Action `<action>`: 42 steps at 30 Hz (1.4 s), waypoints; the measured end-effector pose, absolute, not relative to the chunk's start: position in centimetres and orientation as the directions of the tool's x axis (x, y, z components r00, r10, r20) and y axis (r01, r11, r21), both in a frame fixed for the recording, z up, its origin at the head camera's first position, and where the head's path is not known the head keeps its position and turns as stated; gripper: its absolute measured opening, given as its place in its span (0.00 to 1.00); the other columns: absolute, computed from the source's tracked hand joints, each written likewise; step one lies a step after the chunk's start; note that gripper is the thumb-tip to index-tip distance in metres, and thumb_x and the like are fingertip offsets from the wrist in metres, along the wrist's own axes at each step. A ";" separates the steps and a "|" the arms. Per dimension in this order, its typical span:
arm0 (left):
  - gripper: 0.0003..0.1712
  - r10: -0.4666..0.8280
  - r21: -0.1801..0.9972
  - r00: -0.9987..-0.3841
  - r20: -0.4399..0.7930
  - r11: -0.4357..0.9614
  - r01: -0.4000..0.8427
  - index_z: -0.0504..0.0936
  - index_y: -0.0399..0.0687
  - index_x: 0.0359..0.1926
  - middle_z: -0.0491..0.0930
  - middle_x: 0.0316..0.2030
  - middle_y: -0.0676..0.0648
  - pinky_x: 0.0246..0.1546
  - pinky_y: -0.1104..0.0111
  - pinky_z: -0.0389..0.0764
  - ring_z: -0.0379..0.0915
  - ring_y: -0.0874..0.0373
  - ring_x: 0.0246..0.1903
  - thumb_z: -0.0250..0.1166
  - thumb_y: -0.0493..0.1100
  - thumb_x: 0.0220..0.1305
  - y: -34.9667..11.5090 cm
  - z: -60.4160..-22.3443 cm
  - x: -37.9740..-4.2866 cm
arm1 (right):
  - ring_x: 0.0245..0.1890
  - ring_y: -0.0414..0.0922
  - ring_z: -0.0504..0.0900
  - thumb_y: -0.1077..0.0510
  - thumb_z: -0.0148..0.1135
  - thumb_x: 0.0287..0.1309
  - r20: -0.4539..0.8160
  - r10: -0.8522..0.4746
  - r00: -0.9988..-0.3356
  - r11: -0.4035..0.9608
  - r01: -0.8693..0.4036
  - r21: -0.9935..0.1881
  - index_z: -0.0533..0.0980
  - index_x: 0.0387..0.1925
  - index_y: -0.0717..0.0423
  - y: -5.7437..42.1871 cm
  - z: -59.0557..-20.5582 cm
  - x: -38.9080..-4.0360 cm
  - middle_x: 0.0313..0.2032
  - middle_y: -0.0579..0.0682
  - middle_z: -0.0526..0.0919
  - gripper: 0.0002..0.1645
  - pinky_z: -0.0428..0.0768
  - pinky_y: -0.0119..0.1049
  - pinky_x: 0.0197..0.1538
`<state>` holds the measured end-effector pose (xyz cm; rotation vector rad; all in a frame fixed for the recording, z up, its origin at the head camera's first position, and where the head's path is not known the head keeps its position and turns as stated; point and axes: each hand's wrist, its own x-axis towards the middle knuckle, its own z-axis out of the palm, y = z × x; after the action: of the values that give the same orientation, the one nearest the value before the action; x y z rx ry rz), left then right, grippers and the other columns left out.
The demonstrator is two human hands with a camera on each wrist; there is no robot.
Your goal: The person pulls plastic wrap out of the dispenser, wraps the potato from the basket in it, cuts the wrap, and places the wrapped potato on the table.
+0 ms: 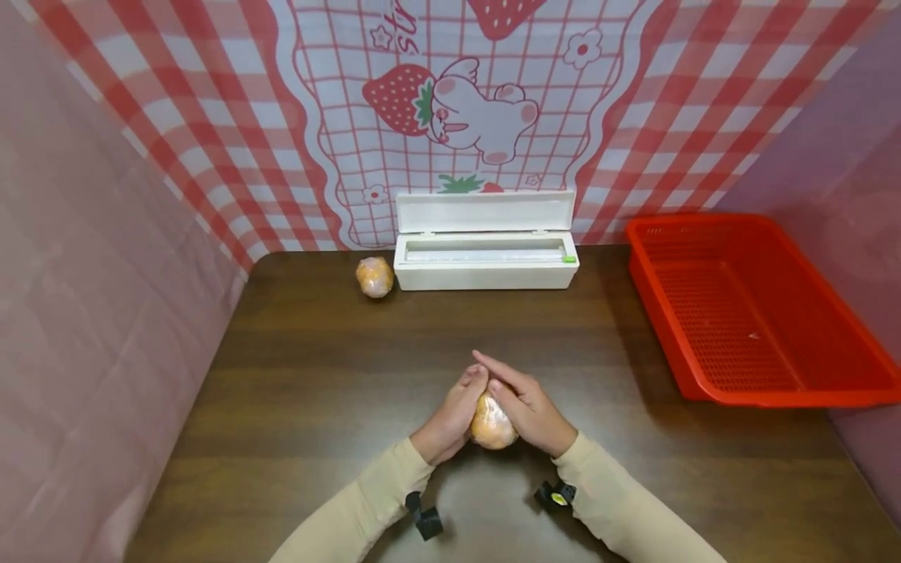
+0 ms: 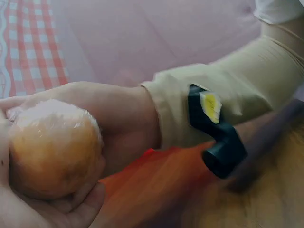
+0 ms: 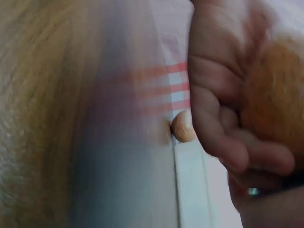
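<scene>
An orange-coloured round fruit wrapped in shiny clear film sits between the two hands, low over the middle of the table. My left hand cups it from the left and my right hand from the right. The fingers meet at its far side and cover that part of it. In the left wrist view, crinkled film shows over the top of the fruit, with curled fingers under it. The right wrist view shows part of the same fruit behind bent fingers.
A second wrapped fruit lies at the back, left of a white box with its lid raised and a roll of clear film inside. A red plastic basket stands at the right. A checked strawberry cloth hangs behind the wooden table.
</scene>
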<state>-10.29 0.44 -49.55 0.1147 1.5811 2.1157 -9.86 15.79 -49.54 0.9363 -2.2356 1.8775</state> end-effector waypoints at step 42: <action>0.26 0.128 0.990 -0.983 -0.129 -0.038 -0.135 0.69 0.37 0.61 0.75 0.30 0.39 0.11 0.61 0.79 0.74 0.55 0.14 0.42 0.54 0.82 3.1 -48.3 -11.6 | 0.58 0.61 0.78 0.66 0.40 0.78 0.273 0.085 -0.958 0.084 -0.266 -0.960 0.66 0.69 0.66 14.7 -48.0 -12.6 0.55 0.70 0.76 0.23 0.75 0.39 0.61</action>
<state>-11.55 3.10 -48.34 -0.0073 2.0434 2.1402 -12.64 14.73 -47.99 0.1808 -2.1052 1.9576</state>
